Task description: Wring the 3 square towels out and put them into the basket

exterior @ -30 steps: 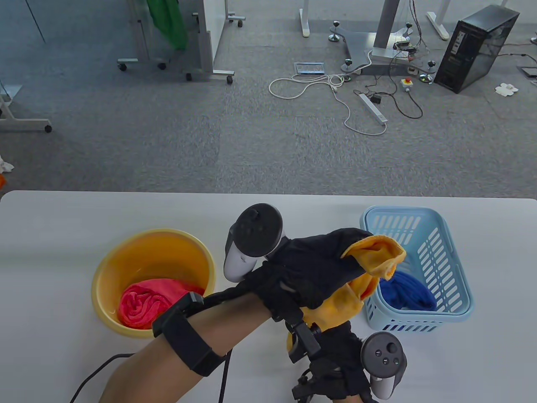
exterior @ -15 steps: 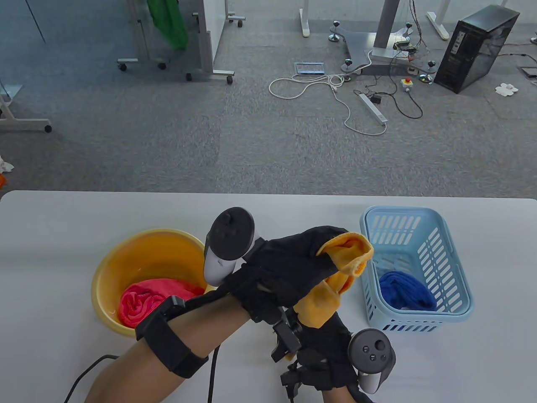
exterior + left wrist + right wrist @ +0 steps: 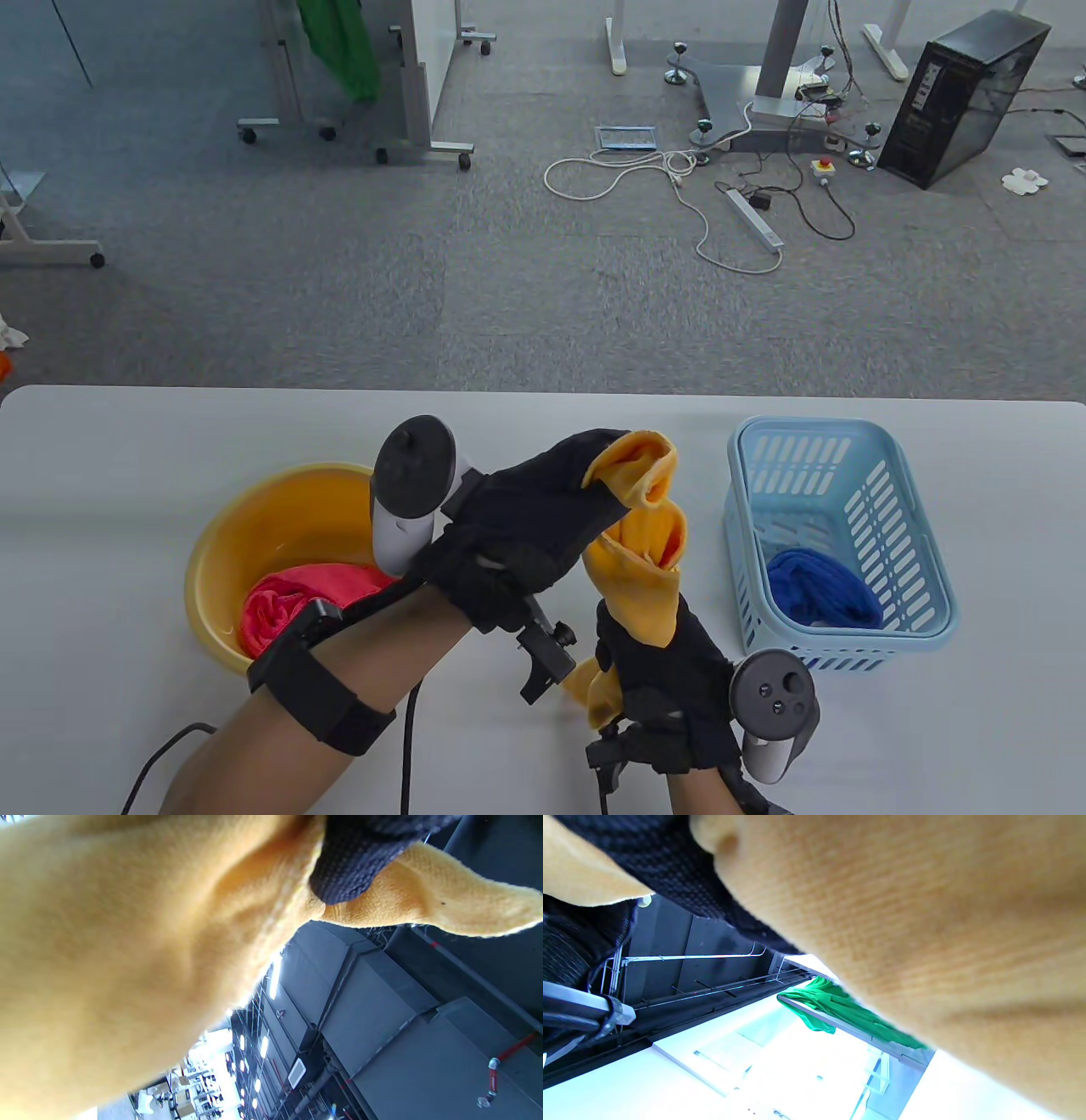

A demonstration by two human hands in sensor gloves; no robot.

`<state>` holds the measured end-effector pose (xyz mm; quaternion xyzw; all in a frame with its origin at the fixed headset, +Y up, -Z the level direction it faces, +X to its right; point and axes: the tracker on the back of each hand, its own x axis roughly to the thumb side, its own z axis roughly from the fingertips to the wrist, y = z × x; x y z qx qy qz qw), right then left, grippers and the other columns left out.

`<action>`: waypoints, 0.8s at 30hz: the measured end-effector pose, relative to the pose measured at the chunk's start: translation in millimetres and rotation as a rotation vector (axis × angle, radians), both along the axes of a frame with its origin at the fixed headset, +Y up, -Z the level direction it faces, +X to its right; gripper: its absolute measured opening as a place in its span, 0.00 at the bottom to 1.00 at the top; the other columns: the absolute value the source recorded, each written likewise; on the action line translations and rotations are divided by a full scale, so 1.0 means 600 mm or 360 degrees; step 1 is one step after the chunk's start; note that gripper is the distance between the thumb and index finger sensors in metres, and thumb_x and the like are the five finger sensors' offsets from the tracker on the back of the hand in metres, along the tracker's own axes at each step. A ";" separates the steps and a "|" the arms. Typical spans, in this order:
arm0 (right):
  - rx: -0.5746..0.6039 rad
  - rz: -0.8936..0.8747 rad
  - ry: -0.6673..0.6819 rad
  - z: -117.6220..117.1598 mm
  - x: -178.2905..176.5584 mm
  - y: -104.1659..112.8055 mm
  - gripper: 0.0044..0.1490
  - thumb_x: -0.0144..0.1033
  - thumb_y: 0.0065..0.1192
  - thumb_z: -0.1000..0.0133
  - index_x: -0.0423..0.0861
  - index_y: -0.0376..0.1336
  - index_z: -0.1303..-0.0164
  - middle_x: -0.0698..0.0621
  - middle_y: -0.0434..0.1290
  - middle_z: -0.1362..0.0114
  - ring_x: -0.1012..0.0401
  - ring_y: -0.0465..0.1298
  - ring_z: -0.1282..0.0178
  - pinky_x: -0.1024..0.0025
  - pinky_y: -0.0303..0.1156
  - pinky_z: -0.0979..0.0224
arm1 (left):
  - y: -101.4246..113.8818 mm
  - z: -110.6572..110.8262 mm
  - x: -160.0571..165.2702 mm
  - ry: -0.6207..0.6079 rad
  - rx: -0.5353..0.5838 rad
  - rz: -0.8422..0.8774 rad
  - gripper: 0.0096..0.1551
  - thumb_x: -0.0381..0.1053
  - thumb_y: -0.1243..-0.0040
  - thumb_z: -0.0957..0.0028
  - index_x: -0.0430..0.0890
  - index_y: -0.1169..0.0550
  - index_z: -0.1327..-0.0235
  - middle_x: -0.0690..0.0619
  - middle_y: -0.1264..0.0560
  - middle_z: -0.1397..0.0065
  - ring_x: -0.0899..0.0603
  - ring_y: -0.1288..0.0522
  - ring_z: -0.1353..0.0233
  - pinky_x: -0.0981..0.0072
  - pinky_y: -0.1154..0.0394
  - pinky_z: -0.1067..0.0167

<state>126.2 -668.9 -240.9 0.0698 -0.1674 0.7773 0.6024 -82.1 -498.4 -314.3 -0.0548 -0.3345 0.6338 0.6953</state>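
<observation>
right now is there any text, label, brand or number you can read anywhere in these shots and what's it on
No text can be read in any view.
Dark computer tower on the floor: its front carries a strip of markings, too small to read.
Trackers on the left hand and right hand: only plain buttons.
Yellow towel, blue basket, yellow basin: no print visible.

yellow towel: middle hidden inside both gloves
red towel: partly behind left forearm
wrist views: towel fills both, blurred; fingers mostly covered

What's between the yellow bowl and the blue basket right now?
Both hands, left and right, gripping the yellow towel, seen in the table view.
</observation>
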 end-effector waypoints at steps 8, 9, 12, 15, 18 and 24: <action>-0.0003 0.0031 -0.0070 -0.001 0.012 0.003 0.29 0.47 0.76 0.40 0.47 0.66 0.34 0.51 0.80 0.50 0.60 0.84 0.63 0.55 0.79 0.33 | -0.043 -0.025 -0.039 0.0194 -0.0047 -0.0038 0.25 0.54 0.35 0.41 0.53 0.22 0.30 0.43 0.19 0.35 0.35 0.16 0.42 0.35 0.26 0.42; -0.0008 0.0025 -0.0077 0.000 0.013 0.004 0.29 0.47 0.76 0.40 0.47 0.66 0.33 0.51 0.80 0.50 0.60 0.84 0.63 0.54 0.78 0.33 | -0.050 -0.027 -0.044 0.0215 -0.0060 -0.0043 0.25 0.54 0.35 0.41 0.53 0.22 0.30 0.43 0.19 0.35 0.35 0.16 0.42 0.35 0.26 0.42; -0.0004 0.0015 -0.0101 0.003 0.016 0.007 0.29 0.47 0.75 0.39 0.48 0.65 0.33 0.51 0.80 0.49 0.60 0.84 0.62 0.54 0.78 0.32 | -0.071 -0.032 -0.055 0.0245 -0.0116 -0.0042 0.25 0.54 0.35 0.41 0.53 0.22 0.30 0.42 0.19 0.35 0.35 0.16 0.42 0.35 0.26 0.42; 0.0005 0.0017 -0.0139 0.004 0.021 0.009 0.29 0.47 0.75 0.39 0.48 0.65 0.33 0.51 0.80 0.49 0.60 0.84 0.62 0.54 0.78 0.32 | -0.092 -0.035 -0.062 0.0263 -0.0165 -0.0035 0.25 0.54 0.35 0.41 0.52 0.22 0.30 0.43 0.19 0.35 0.35 0.16 0.42 0.35 0.26 0.42; 0.0014 0.0016 -0.0166 0.006 0.029 0.013 0.29 0.46 0.76 0.40 0.47 0.65 0.33 0.50 0.80 0.49 0.60 0.84 0.62 0.54 0.78 0.33 | -0.121 -0.035 -0.067 0.0286 -0.0215 -0.0040 0.25 0.54 0.35 0.41 0.53 0.23 0.30 0.43 0.19 0.35 0.35 0.16 0.42 0.36 0.26 0.41; 0.0007 0.0024 -0.0241 0.008 0.047 0.015 0.29 0.47 0.76 0.40 0.47 0.66 0.33 0.50 0.80 0.49 0.60 0.84 0.63 0.55 0.78 0.33 | -0.201 -0.034 -0.067 0.0341 -0.0307 -0.0037 0.26 0.54 0.35 0.41 0.52 0.23 0.30 0.43 0.20 0.35 0.35 0.16 0.41 0.36 0.26 0.41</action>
